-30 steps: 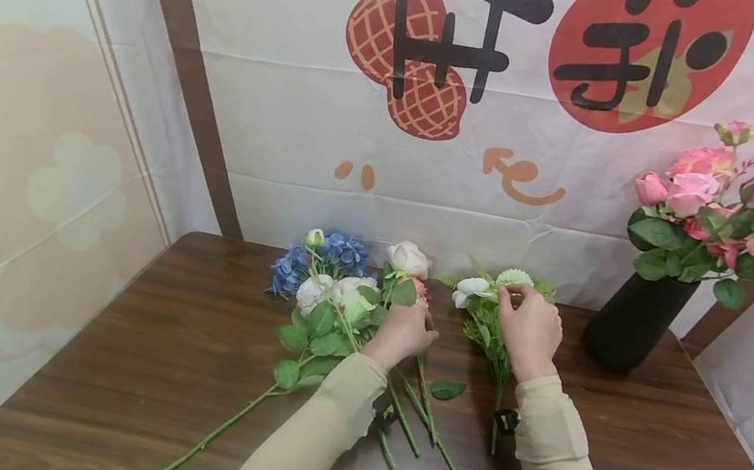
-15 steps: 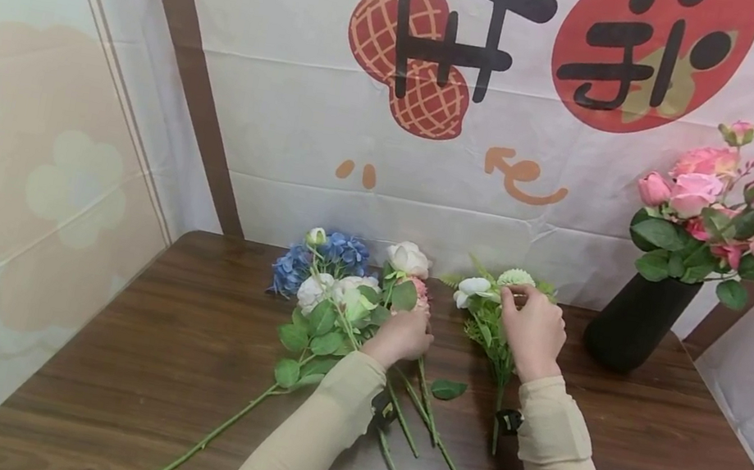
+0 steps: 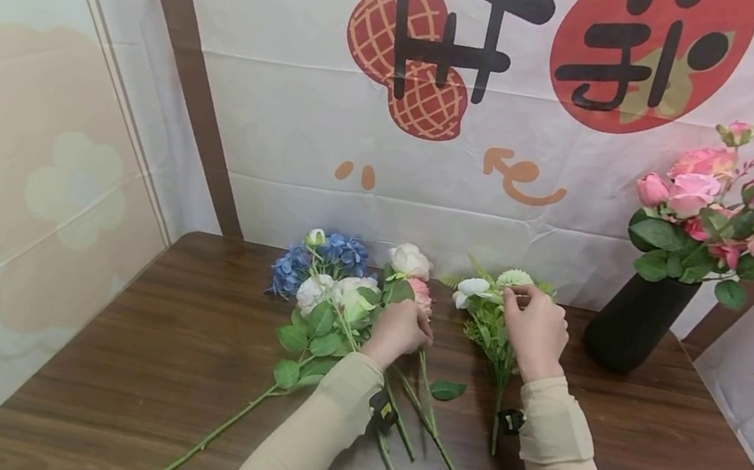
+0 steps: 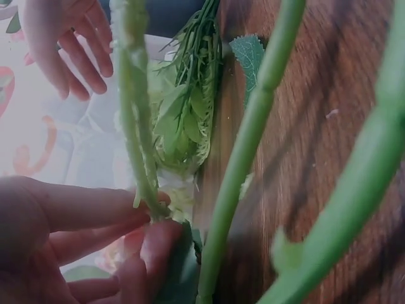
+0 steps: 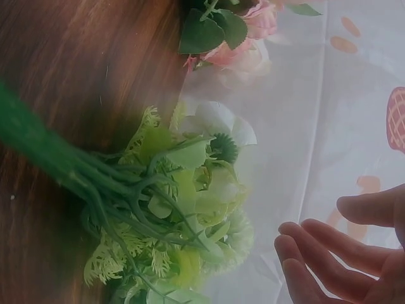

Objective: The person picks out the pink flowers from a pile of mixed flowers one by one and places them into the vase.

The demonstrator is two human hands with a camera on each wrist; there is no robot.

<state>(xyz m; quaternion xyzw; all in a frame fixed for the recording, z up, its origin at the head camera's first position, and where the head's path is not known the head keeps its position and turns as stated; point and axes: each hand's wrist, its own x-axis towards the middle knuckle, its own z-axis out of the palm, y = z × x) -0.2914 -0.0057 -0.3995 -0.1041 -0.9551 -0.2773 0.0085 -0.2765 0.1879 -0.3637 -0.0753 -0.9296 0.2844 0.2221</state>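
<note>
My left hand [image 3: 398,332] is among the artificial flowers at the table's middle. In the left wrist view its thumb and fingers pinch a green flower stem [image 4: 140,126]. Just beyond that hand are a white rose [image 3: 410,260] and a pink flower [image 3: 421,296]; which bloom the stem belongs to is hidden. My right hand [image 3: 534,332] hovers by a bunch of white and green flowers [image 3: 492,329]. Its fingers are relaxed and apart from the bunch in the right wrist view, holding nothing.
Blue hydrangeas [image 3: 344,253] and white peonies [image 3: 355,298] lie left of my left hand, their long stems [image 3: 209,436] running toward me. A loose leaf [image 3: 447,391] rests on the wooden table [image 3: 124,359]. At the back right stands a black vase [image 3: 639,325] of pink flowers [image 3: 694,192].
My left hand has shifted slightly, and the stem beneath it has moved a little. More of the pink flower shows. The right hand has drifted very slightly to the right.
</note>
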